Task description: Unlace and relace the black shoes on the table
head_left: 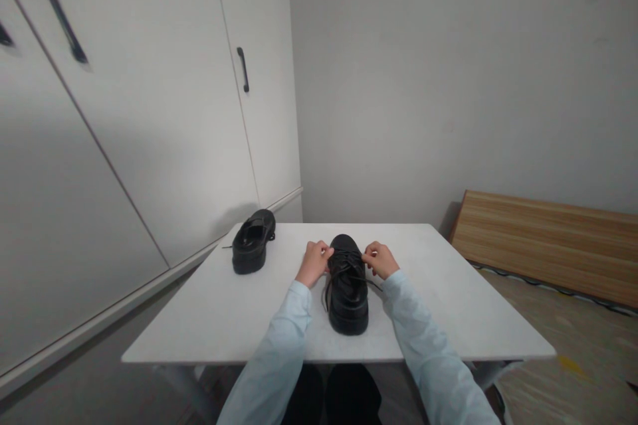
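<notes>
A black lace-up shoe stands upright on the white table in front of me, its heel towards me and its toe pointing away. At the left side of its lacing, my left hand is closed in a pinch on the black shoelace. My right hand pinches the lace on the opposite side, close to the shoe's edge. Loose lace ends hang down both sides of the shoe and rest near the table surface. The fingertips are small in view, and the exact strands between them are hard to make out.
The other black shoe stands at the table's back left, a lace end sticking out beside it. White cabinets rise on the left, a grey wall behind. A wooden board lies beyond the table on the right. The white table has a straight front edge.
</notes>
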`<state>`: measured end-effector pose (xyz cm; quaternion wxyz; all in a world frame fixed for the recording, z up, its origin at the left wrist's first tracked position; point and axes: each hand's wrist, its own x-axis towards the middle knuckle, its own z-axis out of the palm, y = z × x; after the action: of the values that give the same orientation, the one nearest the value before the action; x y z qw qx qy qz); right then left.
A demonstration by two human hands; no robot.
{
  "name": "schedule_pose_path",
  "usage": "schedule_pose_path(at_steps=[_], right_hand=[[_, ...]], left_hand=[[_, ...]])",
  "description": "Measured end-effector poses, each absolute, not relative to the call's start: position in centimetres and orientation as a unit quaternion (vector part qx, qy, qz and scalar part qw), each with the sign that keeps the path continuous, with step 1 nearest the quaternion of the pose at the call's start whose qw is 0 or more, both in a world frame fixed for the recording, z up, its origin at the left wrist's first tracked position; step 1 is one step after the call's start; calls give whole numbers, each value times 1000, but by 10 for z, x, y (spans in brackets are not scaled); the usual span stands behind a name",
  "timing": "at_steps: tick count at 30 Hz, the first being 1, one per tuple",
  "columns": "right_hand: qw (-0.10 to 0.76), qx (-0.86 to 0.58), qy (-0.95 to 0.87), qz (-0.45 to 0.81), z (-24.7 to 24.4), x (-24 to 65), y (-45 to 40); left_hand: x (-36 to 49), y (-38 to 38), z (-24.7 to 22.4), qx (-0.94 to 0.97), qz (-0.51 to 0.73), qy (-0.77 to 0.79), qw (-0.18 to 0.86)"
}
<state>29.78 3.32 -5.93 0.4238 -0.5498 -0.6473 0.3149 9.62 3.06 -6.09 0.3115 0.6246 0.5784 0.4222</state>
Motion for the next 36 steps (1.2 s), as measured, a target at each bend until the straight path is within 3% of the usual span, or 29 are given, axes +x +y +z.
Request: schedule_pose_path(at_steps=[9,17,36], right_hand=[[442,-515,-648,346,-54,295,32],[520,-449,-672,277,-41,291,21],[471,-391,-742,272,-38,287,17]], left_hand=[[101,25,-54,694,437,541,187],[105,8,-33,737,495,427,173],[108,10,-33,761,433,460,147]])
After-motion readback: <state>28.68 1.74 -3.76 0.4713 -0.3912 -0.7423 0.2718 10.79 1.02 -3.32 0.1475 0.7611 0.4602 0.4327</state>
